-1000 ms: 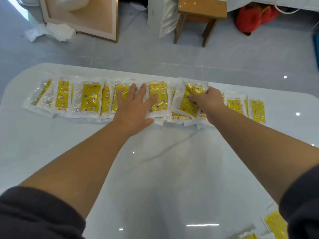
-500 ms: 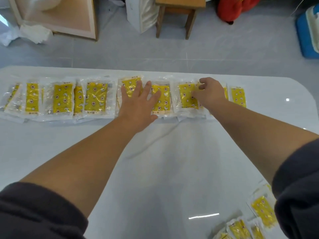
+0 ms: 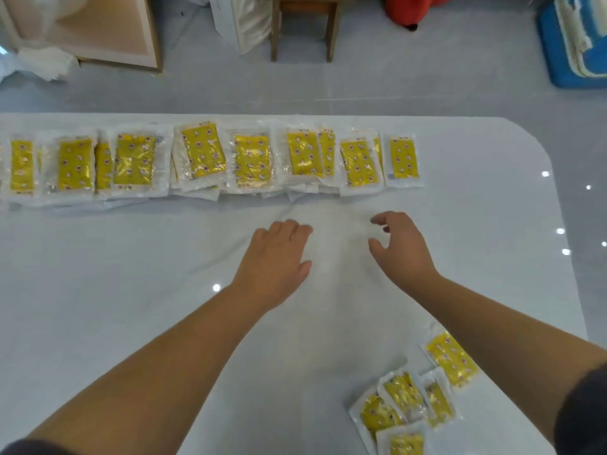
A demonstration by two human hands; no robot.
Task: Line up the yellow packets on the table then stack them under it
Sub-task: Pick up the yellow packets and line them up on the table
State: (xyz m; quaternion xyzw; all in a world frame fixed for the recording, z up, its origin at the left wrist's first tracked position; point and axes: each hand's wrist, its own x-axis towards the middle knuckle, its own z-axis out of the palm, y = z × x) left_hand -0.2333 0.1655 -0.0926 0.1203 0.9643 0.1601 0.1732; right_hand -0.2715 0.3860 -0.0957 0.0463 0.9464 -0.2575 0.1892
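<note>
Both hands are empty: left hand point(image 3: 274, 257) is loosely spread over the white table point(image 3: 98, 290), maybe resting on it, hard to tell. Right hand point(image 3: 402, 247) is half curled, gripping nothing. A small heap of packets point(image 3: 410, 399) sits by the right forearm. The row of yellow packets point(image 3: 203, 159) runs along the far edge, overlapping, clear wrappers with spotted yellow insides.
</note>
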